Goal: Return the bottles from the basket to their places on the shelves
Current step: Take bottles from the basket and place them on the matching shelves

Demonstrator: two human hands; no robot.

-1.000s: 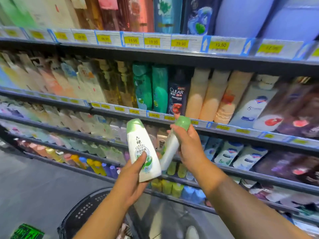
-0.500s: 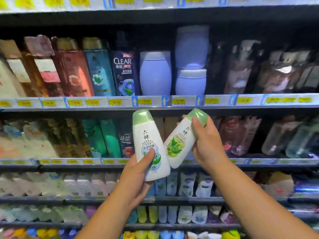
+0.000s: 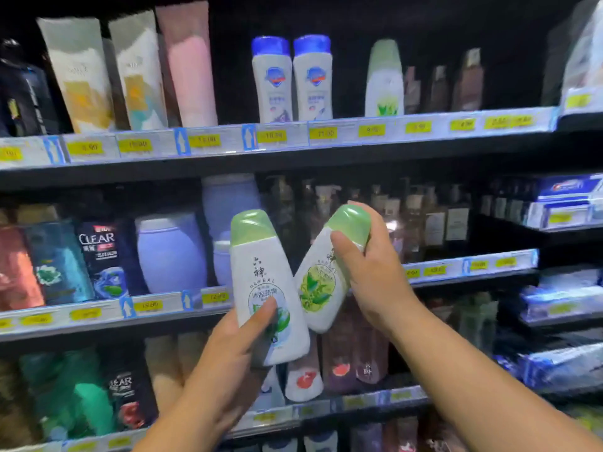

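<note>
The left grip (image 3: 228, 353) curled round an upright bottle (image 3: 261, 265). The right grip (image 3: 375, 278) clasped a tilted bottle (image 3: 318, 288) just beside it, before the shelves (image 3: 293, 158).

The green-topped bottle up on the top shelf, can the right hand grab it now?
Probably not yet. The right hand is wrapped round its own green-capped bottle, so it is full. Nothing stands in front of the shelf bottle, though.

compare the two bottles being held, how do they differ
The left bottle stands nearly upright; the right bottle tilts well to the right. The left hand holds the left bottle near its base; the right hand holds the right bottle near its cap. Both are white with green caps.
</note>
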